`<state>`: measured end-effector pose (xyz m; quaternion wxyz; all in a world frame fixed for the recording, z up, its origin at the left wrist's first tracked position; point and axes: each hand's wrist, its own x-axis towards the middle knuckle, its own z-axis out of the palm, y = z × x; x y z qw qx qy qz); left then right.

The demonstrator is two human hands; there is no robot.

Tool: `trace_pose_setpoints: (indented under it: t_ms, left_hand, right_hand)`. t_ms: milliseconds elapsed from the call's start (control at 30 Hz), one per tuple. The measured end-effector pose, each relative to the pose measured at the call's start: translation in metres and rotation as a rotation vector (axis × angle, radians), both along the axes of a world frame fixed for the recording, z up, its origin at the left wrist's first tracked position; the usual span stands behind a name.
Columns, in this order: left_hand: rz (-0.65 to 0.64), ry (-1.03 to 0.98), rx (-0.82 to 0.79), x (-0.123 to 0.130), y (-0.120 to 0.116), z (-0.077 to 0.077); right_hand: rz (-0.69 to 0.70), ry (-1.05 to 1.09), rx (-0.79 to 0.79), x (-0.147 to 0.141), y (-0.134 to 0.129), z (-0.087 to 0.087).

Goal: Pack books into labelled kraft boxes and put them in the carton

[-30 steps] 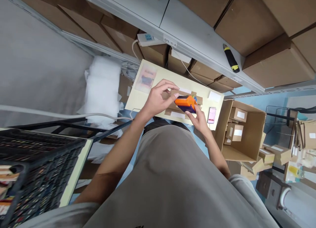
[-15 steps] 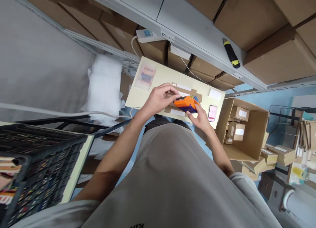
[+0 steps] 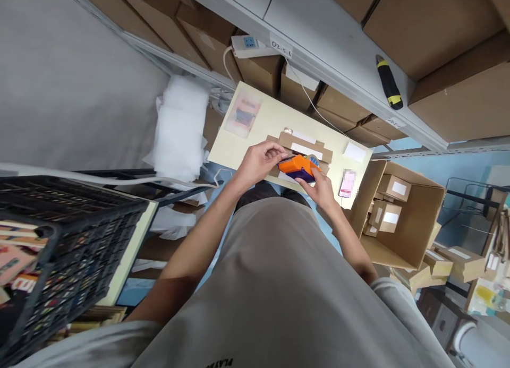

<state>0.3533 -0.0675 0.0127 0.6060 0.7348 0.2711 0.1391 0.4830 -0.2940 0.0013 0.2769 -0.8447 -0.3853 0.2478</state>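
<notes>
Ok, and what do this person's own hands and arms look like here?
The left hand and right hand are bare, with no gloves, rings or watch visible. Short grey sleeves, part of a grey shirt, leave both forearms uncovered.

The table [image 3: 271, 105] is pale yellow. A print [image 3: 244, 114] lies along its left edge, towards the far corner. Cardboard [image 3: 297, 142] lies mid-table, towards the near edge. A white card [image 3: 354, 152] lies at the far right corner, a phone [image 3: 347, 184] by the near right one. The grey shelf [image 3: 326, 39] bears a cutter [image 3: 389, 84] beside boxes [image 3: 434, 31].
</notes>
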Motion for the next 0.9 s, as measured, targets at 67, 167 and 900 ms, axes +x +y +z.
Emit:
trace_pose_setpoints:
  t_ms: [67, 167, 900]
  left_hand:
    - [0.012, 0.012, 0.009, -0.002, -0.002, 0.001]
    - [0.022, 0.037, -0.012, -0.003, -0.009, -0.002]
    - [0.4, 0.101, -0.459, 0.008, 0.044, -0.12]
  right_hand:
    - [0.035, -0.002, -0.001, 0.003, 0.0, 0.001]
    - [0.066, 0.03, -0.033, 0.007, -0.003, 0.005]
    - [0.345, 0.384, -0.528, 0.145, 0.052, 0.039]
